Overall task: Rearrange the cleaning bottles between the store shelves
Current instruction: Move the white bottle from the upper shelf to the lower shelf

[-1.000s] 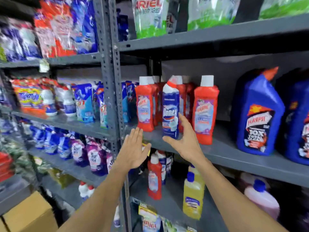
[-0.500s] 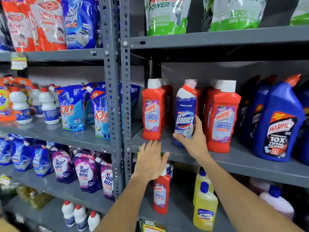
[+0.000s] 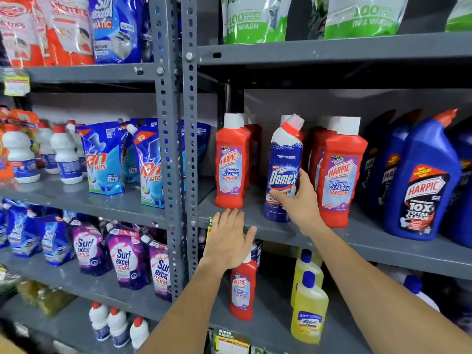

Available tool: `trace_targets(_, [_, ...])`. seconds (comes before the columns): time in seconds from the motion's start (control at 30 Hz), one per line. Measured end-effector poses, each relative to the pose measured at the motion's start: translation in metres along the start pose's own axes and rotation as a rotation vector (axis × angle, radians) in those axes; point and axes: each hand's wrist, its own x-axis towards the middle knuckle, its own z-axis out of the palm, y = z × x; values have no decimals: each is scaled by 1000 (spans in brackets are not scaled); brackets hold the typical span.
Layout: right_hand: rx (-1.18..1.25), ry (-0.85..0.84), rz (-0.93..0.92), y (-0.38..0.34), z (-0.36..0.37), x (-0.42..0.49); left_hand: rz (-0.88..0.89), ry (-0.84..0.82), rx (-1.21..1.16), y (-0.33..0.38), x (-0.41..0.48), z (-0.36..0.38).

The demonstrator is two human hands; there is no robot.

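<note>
A blue and white Domex bottle (image 3: 284,169) with a red neck and white cap stands on the grey middle shelf (image 3: 383,249), between red Harpic bathroom cleaner bottles on its left (image 3: 231,162) and right (image 3: 341,175). My right hand (image 3: 298,203) grips the Domex bottle's lower half, thumb across the label. My left hand (image 3: 229,238) is held flat with straight fingers against the shelf's front edge, below the left red bottle. It holds nothing.
Large blue Harpic bottles (image 3: 424,185) fill the shelf's right side. Below stand a red Harpic bottle (image 3: 242,290) and yellow bottles (image 3: 309,310). A grey perforated upright (image 3: 176,149) divides the racks; detergent pouches (image 3: 104,159) and white bottles (image 3: 63,157) sit to the left. Green pouches (image 3: 255,19) are above.
My right hand closed around the Domex bottle, which was only touched from below before. My left hand stayed at the shelf edge. The view has moved closer and to the left.
</note>
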Motion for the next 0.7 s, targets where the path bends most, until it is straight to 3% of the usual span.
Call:
trace_targets(0.37, [82,9,-24,-11,-19,-33,-56,-106,19,6,2,-8])
trace_targets(0.57, [158,-3,-65,-18,-25,-71,-107,165,24,0,-34,0])
trace_targets(0.7, [156,-53,-89,-12,-19,-107,-192,156,42,-10,-74,20])
